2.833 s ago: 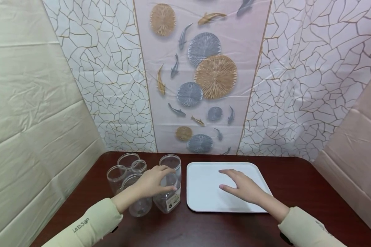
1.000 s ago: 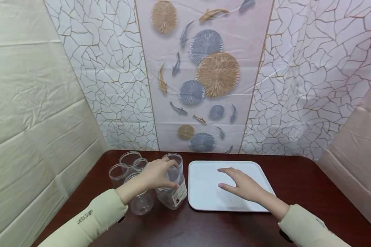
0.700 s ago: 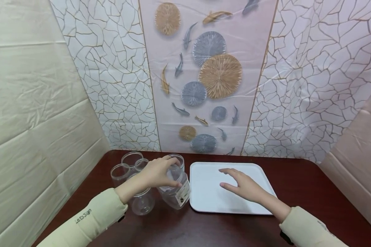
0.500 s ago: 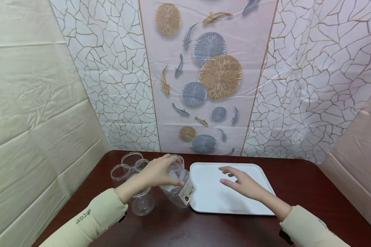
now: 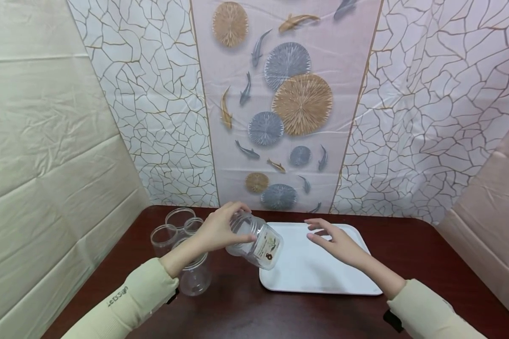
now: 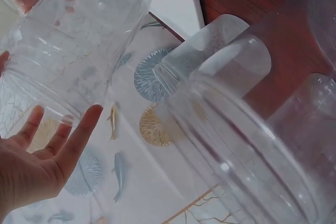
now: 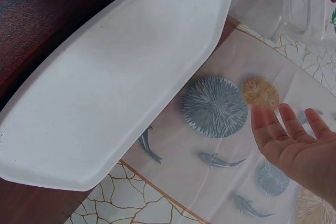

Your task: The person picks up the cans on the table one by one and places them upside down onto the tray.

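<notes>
My left hand (image 5: 220,229) grips a clear plastic jar (image 5: 258,241) round its neck. The jar is tilted, its mouth toward my palm and its labelled base pointing right, overlapping the left edge of the white tray (image 5: 318,266). In the left wrist view, the thumb and fingertips sit at the ridged neck of the jar (image 6: 84,35). My right hand (image 5: 339,242) hovers over the tray with relaxed, slightly bent fingers and holds nothing. The right wrist view has that hand (image 7: 296,142) beside the tray (image 7: 121,72), palm showing.
Several clear jars stand left on the dark red table (image 5: 237,313), one a front jar (image 5: 195,278) under my left forearm, another a tall jar (image 5: 163,238) behind. A patterned cloth (image 5: 275,155) hangs at the table's back edge.
The left hand has lifted the jar from upright on the table, tipping it and moving it right to the tray's edge. The right hand has shifted slightly right, its fingers bending a little.
</notes>
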Demonstrator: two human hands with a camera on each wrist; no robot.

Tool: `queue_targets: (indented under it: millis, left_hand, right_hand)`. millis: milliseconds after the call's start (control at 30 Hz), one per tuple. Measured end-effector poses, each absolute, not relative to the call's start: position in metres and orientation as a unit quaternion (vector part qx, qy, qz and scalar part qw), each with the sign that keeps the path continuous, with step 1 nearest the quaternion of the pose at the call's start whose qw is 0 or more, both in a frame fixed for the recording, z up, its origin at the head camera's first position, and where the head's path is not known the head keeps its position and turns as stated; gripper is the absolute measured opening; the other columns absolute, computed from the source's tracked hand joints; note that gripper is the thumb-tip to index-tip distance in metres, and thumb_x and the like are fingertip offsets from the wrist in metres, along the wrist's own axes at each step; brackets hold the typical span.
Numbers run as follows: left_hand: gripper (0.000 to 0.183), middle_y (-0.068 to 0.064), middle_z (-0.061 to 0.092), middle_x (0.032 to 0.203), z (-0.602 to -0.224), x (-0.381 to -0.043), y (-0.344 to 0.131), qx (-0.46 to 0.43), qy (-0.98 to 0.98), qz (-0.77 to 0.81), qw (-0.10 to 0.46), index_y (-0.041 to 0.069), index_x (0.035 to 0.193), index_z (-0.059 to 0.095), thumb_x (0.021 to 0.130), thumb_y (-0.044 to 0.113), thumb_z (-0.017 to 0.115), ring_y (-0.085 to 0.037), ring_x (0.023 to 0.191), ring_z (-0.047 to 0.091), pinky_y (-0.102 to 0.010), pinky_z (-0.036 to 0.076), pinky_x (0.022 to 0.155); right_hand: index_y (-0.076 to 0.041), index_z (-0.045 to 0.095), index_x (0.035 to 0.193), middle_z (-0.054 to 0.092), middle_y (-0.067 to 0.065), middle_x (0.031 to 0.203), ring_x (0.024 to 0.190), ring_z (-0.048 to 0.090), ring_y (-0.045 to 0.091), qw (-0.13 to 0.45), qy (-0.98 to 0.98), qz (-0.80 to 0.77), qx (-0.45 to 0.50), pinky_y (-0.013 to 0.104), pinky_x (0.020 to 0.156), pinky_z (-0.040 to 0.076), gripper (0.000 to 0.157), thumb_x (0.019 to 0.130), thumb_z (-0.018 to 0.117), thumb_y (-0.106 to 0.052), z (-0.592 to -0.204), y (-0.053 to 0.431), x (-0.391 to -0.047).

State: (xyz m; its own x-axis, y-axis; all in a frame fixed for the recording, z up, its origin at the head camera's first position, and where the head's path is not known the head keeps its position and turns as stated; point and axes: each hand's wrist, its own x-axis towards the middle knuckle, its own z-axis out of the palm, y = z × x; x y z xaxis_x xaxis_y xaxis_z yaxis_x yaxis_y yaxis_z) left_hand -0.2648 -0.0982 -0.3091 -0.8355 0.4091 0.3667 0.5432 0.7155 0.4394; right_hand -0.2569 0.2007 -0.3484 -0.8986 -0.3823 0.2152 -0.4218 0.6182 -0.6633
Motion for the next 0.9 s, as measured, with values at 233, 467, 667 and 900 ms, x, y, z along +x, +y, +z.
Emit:
queue_targets:
  millis: [233, 467, 667, 900]
  left_hand:
    - [0.054, 0.0, 0.056, 0.108, -0.308, -0.269, -0.101, -0.232, -0.895, -0.351, 0.146, 0.021, 0.11, 0.052, 0.065, 0.043, 0.074, -0.02, 0.096, 0.055, -0.038, 0.046, 0.08]
    - [0.054, -0.006, 0.054, 0.112, -0.306, -0.275, -0.104, -0.2, -0.858, -0.45, 0.145, 0.018, 0.113, 0.051, 0.068, 0.037, 0.073, -0.025, 0.099, 0.055, -0.043, 0.045, 0.082]
    - [0.052, -0.006, 0.051, 0.116, -0.308, -0.279, -0.104, -0.182, -0.838, -0.497, 0.137, 0.022, 0.115, 0.049, 0.07, 0.036, 0.072, -0.026, 0.099, 0.054, -0.042, 0.046, 0.081]
    - [0.049, -0.01, 0.051, 0.116, -0.311, -0.283, -0.104, -0.18, -0.815, -0.536, 0.129, 0.018, 0.117, 0.048, 0.074, 0.029, 0.069, -0.027, 0.097, 0.056, -0.034, 0.048, 0.077]
  right_hand:
    - [-0.012, 0.041, 0.127, 0.052, 0.014, 0.116, 0.101, 0.054, 0.029, 0.027, -0.876, 0.428, 0.221, 0.034, 0.075, 0.048, 0.041, 0.091, 0.045, -0.032, -0.341, 0.204, -0.259]
    - [-0.012, 0.039, 0.128, 0.051, 0.015, 0.119, 0.105, 0.052, 0.03, 0.036, -0.863, 0.455, 0.215, 0.037, 0.076, 0.05, 0.041, 0.092, 0.043, -0.031, -0.336, 0.206, -0.261]
    - [-0.01, 0.035, 0.131, 0.048, 0.019, 0.122, 0.108, 0.049, 0.033, 0.048, -0.854, 0.477, 0.202, 0.035, 0.076, 0.05, 0.045, 0.092, 0.043, -0.031, -0.333, 0.209, -0.26]
    - [-0.012, 0.028, 0.135, 0.043, 0.018, 0.126, 0.111, 0.047, 0.033, 0.063, -0.846, 0.492, 0.197, 0.041, 0.082, 0.047, 0.05, 0.092, 0.045, -0.032, -0.331, 0.206, -0.263]
